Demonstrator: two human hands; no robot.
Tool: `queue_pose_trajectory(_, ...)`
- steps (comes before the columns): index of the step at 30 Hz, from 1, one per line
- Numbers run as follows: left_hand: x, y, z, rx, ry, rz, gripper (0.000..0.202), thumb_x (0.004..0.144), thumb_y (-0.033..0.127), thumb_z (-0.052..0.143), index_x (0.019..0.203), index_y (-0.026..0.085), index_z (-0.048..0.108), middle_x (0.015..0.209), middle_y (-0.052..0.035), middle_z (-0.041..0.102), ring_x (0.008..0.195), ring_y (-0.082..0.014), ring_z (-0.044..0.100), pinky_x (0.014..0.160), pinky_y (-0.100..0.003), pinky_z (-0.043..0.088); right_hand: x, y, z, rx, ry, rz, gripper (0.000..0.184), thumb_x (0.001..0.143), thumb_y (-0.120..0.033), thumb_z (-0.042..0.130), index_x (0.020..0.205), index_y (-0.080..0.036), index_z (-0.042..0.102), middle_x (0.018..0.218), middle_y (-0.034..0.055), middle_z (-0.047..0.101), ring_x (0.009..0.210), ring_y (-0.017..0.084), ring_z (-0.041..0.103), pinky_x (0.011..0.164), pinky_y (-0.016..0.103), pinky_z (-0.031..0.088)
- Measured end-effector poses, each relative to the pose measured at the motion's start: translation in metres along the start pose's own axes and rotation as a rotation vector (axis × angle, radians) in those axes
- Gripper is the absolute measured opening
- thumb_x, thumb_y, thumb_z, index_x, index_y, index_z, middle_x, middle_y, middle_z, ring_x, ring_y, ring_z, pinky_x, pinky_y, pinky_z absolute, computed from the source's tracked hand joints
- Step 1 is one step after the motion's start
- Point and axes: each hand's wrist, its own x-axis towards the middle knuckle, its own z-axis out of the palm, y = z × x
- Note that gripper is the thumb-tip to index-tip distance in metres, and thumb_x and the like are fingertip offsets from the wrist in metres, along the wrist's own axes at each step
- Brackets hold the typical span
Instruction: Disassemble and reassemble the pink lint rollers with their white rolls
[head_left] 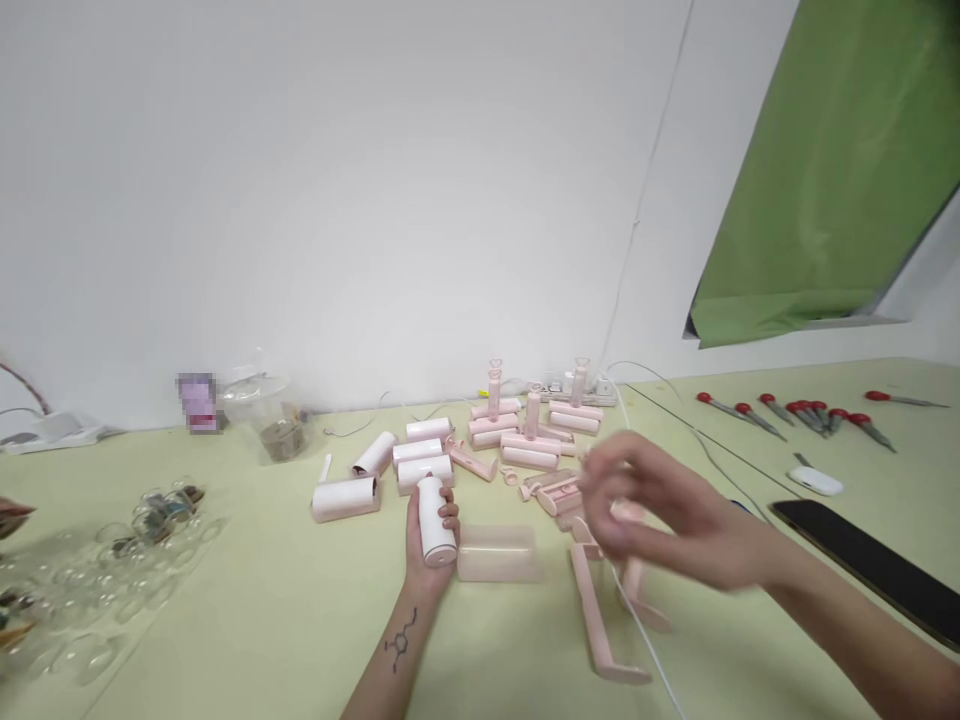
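Observation:
My left hand (427, 535) is wrapped around a white lint-roller refill roll (436, 518), holding it upright on the pale green table (262, 620). My right hand (660, 510) hovers blurred over pink lint-roller parts to the right, fingers bent; whether it holds anything is unclear. A translucent pink cover (496, 553) lies just right of the roll. A long pink handle frame (600, 625) lies nearer to me. Several white rolls (375, 470) and assembled pink rollers (529, 430) lie behind.
Red-handled screwdrivers (795, 415) lie at the far right, with a white case (816, 481) and a black phone (877, 570). Clear plastic cup (266, 415) stands back left; glass jars (142, 525) at the left edge. A white cable (652, 650) crosses the table.

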Motion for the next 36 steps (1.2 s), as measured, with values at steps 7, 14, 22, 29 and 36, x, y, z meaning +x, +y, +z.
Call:
queue_pose_trajectory(7, 0.002, 0.003, 0.004, -0.019, 0.005, -0.011, 0.026, 0.089, 0.033, 0.029, 0.086, 0.015, 0.048, 0.068, -0.0017, 0.053, 0.05, -0.0037, 0.048, 0.042, -0.009, 0.041, 0.054, 0.075, -0.007, -0.653, -0.13, -0.02, 0.026, 0.078, -0.017, 0.042, 0.101, -0.023, 0.051, 0.093, 0.0057, 0.058, 0.079, 0.021, 0.054, 0.061, 0.031, 0.043)
queue_pose_trajectory(14, 0.009, 0.02, -0.001, 0.016, 0.01, 0.019, 0.025, 0.088, 0.034, 0.032, 0.084, 0.016, 0.048, 0.068, -0.0008, 0.051, 0.046, -0.0037, 0.045, 0.037, -0.01, 0.038, 0.084, 0.128, 0.011, -0.685, 0.001, -0.039, 0.029, 0.079, -0.015, 0.04, 0.106, -0.021, 0.046, 0.102, 0.0077, 0.055, 0.09, 0.022, 0.052, 0.072, 0.034, 0.042)
queue_pose_trajectory(22, 0.017, 0.028, -0.005, 0.028, 0.004, 0.014, 0.03, 0.089, 0.035, 0.027, 0.085, 0.015, 0.049, 0.068, -0.0012, 0.053, 0.046, -0.0036, 0.045, 0.038, -0.011, 0.039, 0.12, 0.13, 0.044, -0.691, -0.052, -0.154, 0.024, 0.074, -0.009, 0.045, 0.094, -0.02, 0.053, 0.096, 0.0052, 0.056, 0.091, 0.019, 0.052, 0.077, 0.029, 0.041)
queue_pose_trajectory(29, 0.017, 0.024, -0.005, 0.034, 0.012, -0.014, 0.029, 0.088, 0.035, 0.03, 0.085, 0.014, 0.05, 0.067, -0.0019, 0.052, 0.046, -0.005, 0.044, 0.035, -0.013, 0.04, 0.126, 0.148, 0.075, -0.756, -0.072, -0.111, 0.022, 0.08, -0.016, 0.043, 0.1, -0.016, 0.053, 0.098, 0.0101, 0.056, 0.092, 0.024, 0.051, 0.079, 0.036, 0.039)
queue_pose_trajectory(36, 0.019, 0.025, -0.006, 0.023, 0.013, -0.037, 0.031, 0.088, 0.036, 0.03, 0.084, 0.013, 0.05, 0.067, -0.0022, 0.052, 0.046, -0.0048, 0.045, 0.036, -0.012, 0.04, 0.129, 0.148, 0.067, -0.798, -0.047, -0.016, 0.025, 0.084, -0.021, 0.042, 0.107, -0.016, 0.051, 0.105, 0.0108, 0.057, 0.099, 0.023, 0.05, 0.081, 0.033, 0.038)
